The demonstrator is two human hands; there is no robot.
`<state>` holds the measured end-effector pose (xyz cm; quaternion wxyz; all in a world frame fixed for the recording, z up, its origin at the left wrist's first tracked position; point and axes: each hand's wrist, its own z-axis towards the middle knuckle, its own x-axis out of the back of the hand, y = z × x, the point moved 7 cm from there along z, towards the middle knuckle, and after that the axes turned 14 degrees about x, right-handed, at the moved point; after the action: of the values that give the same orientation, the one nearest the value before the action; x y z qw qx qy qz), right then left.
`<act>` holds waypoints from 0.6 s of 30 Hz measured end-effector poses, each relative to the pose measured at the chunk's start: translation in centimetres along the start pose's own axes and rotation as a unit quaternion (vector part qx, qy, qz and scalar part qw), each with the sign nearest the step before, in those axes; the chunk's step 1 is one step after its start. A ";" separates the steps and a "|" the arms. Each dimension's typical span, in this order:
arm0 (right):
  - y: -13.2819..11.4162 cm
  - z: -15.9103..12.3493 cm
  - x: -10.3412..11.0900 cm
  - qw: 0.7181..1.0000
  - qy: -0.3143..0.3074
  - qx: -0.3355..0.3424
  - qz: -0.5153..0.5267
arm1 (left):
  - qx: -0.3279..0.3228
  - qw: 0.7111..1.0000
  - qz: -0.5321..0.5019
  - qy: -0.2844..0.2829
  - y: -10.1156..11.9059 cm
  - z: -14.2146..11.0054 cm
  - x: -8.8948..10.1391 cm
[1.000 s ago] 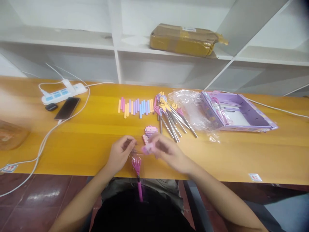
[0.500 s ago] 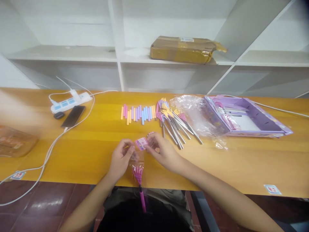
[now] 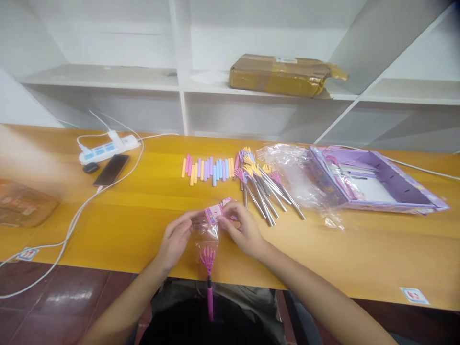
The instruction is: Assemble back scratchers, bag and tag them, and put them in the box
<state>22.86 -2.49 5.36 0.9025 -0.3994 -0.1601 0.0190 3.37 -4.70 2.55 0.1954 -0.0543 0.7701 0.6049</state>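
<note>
A small pink printed card (image 3: 213, 213) is pinched between the thumb and fingers of my right hand (image 3: 241, 229), at the top of a clear plastic bag (image 3: 211, 233). My left hand (image 3: 177, 239) is on the other side, fingers stretched toward the card's left edge and thumb apart; whether they touch it is hard to tell. Below hangs a pink back scratcher (image 3: 207, 261) with a hand-shaped head inside the bag, its handle pointing down over my lap. Another bit of pink card (image 3: 226, 201) shows above my right fingers.
Several back scratchers with metal rods (image 3: 264, 203) lie in a pile beyond my right hand. Left of them are rows of coloured sticks (image 3: 206, 168). Crumpled plastic (image 3: 287, 163) and a purple box (image 3: 390, 207) sit right; a phone (image 3: 111, 170), power strip (image 3: 108, 150) and cables left.
The left thumb and fingers have loosened from their pinch and straightened beside the card. The card has turned more upright, and the bagged scratcher hangs straighter. The view has shifted slightly.
</note>
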 end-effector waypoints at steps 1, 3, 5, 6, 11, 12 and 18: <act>-0.1 0.2 0.1 1.000 -0.001 0.009 -0.004 | 0.004 1.000 -0.011 -0.009 0.0 0.0 -0.1; -0.5 0.6 0.4 0.999 -0.003 0.033 -0.021 | 0.008 0.999 -0.024 -0.022 -0.2 0.1 -0.2; -0.9 1.0 0.7 0.997 -0.005 0.056 -0.046 | 0.008 0.999 -0.030 -0.035 -0.3 0.2 -0.2; -1.1 1.1 0.9 0.996 -0.007 0.065 -0.057 | 0.007 0.999 -0.029 -0.043 -0.4 0.2 -0.2; -1.5 1.4 1.2 0.994 -0.020 0.077 -0.073 | -0.007 0.998 -0.005 -0.063 -0.7 0.1 -0.2; -1.6 1.3 1.2 0.994 -0.021 0.076 -0.071 | -0.010 0.998 -0.003 -0.063 -0.7 0.1 -0.1; -1.8 1.2 1.1 0.994 -0.034 0.081 -0.066 | 0.003 0.998 0.002 -0.070 -0.5 0.1 -0.3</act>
<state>23.35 -2.72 7.71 0.9253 -0.3124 -0.2143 -0.0145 3.82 -4.78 2.13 0.2475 -0.0099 0.7562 0.6057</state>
